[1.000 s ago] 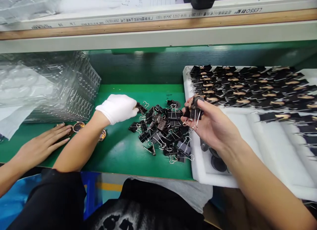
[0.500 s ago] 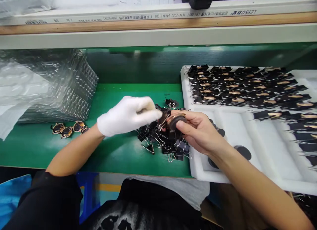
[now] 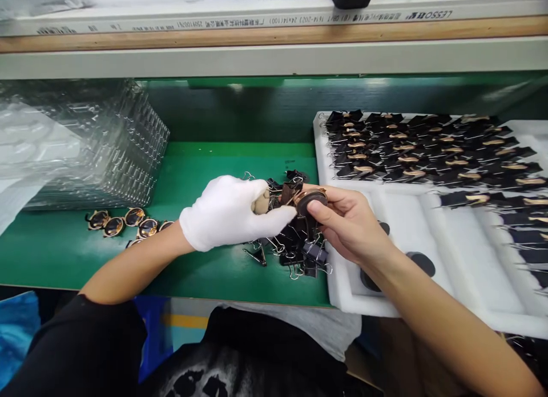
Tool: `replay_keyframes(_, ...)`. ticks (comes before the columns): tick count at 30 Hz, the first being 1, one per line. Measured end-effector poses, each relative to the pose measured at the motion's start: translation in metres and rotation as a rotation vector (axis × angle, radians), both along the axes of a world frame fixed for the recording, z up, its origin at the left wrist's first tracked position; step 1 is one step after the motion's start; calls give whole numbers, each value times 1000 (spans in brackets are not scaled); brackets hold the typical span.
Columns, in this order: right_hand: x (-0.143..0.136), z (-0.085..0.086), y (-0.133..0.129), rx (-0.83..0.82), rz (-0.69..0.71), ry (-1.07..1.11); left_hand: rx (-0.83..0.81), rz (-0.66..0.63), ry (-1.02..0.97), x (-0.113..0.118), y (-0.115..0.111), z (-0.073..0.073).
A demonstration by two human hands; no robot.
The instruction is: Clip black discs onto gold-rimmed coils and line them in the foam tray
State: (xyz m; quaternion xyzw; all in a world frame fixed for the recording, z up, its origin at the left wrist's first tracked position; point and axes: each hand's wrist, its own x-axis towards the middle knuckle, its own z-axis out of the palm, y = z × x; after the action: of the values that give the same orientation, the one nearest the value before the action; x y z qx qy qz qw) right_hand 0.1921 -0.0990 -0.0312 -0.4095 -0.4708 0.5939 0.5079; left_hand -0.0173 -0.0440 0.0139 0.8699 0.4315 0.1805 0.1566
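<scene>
My right hand point(image 3: 349, 220), bare, pinches a round black disc point(image 3: 309, 203) with a gold-coloured watch case against it. My left hand point(image 3: 233, 211), in a white glove, is closed around the handles of a black binder clip point(image 3: 291, 190) at the left edge of this disc and case. Part of the clip's grip is hidden by the glove. Below both hands lies a heap of black binder clips point(image 3: 295, 251) with silver wire handles. Several gold watch cases with dark round faces point(image 3: 148, 228) rest on the green table, left of my gloved hand.
On the right, a white foam tray point(image 3: 396, 200) holds rows of clipped gold pieces point(image 3: 413, 173) and loose black discs point(image 3: 420, 264). Stacked clear plastic trays point(image 3: 141, 152) stand at the left. A beam point(image 3: 274, 57) runs across the back above the green table point(image 3: 205, 277).
My left hand has shifted slightly right and down, its thumb now lower by the clip. My right hand still holds the disc and case. More watch cases show at left.
</scene>
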Motion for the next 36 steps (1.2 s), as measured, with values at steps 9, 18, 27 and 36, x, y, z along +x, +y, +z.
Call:
replay_keyframes(9,16,22,10,-28,-153,-163,-351,-9,-111,-3,12,10)
replay_keyframes(18,39,40,6,140,253,-602,-577,-204,-155,-5,-1,11)
replay_keyframes(27,40,34,3,209,229,-663,-544,-274,-111,-3,-7,4)
replay_keyframes(36,40,31,1,317,302,-687,-483,-390,51,-7,5,7)
